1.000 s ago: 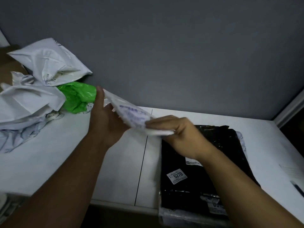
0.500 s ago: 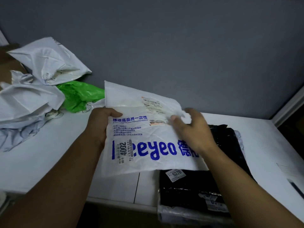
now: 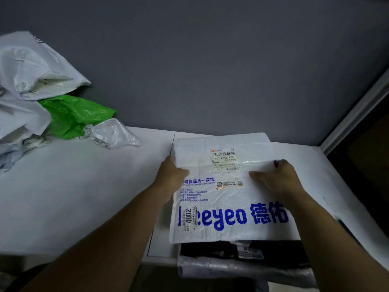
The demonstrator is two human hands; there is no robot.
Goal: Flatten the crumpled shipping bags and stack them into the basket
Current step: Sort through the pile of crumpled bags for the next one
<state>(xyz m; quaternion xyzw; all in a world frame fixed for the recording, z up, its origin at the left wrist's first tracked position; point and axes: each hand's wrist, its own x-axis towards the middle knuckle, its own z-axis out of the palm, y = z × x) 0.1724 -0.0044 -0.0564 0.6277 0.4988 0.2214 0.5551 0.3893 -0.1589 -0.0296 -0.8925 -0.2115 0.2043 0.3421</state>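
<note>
A white shipping bag point(image 3: 227, 186) with blue print and a barcode label lies spread out at the right of the white table point(image 3: 84, 197). It covers most of a black bag point(image 3: 210, 249), which lies on more flattened bags. My left hand point(image 3: 170, 175) grips the white bag's left edge with the thumb on top. My right hand point(image 3: 277, 180) holds its right side, thumb on the printed face. A pile of crumpled white bags point(image 3: 27, 81) and a green bag point(image 3: 73, 116) sits at the far left. No basket shows plainly.
A small crumpled whitish bag point(image 3: 113, 133) lies by the green one. The grey wall point(image 3: 210, 70) stands close behind the table. A sheet of paper point(image 3: 336, 205) and a dark thin object point(image 3: 347, 228) lie at the table's right edge.
The white bag was held folded above the table, then unfolded, and now lies lowered flat over the black bag. Both hands moved right and down with it.
</note>
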